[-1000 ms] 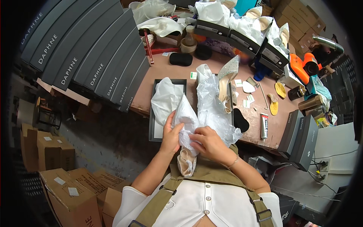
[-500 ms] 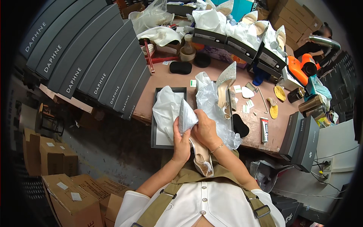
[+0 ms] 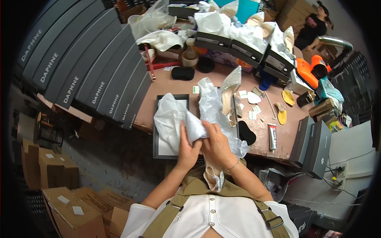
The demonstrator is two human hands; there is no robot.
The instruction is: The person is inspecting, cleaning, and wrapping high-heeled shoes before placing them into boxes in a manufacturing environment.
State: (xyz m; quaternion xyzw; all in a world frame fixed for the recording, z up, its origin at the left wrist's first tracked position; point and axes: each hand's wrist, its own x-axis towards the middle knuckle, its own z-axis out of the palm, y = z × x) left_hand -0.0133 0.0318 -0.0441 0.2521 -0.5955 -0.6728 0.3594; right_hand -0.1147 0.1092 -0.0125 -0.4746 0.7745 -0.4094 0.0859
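In front of my body I hold a pale, glittery pointed shoe (image 3: 195,127), toe away from me, its strappy heel end (image 3: 214,179) hanging toward my lap. My left hand (image 3: 188,150) grips the left side of the toe part, thumb and fingers closed round it. My right hand (image 3: 218,146) is closed on its right side, with fingertips hidden. Just beyond the hands lies an open dark grey shoe box (image 3: 156,148) with white tissue paper (image 3: 170,115) over it. Right of that, a matching shoe (image 3: 231,89) rests beside crumpled thin wrapping (image 3: 210,99).
Closed grey shoe boxes (image 3: 79,71) are stacked high at left. Open boxes with shoes (image 3: 248,47) line the table's back. A glue tube (image 3: 272,137), yellow sponge pieces (image 3: 288,98) and an orange tool (image 3: 311,71) are at right. Cartons (image 3: 71,210) stand lower left.
The right hand's fingers have shifted lower over the shoe's toe part, and the left hand has turned slightly. The whole view has tilted a little. A person in the background now stands more fully in sight.
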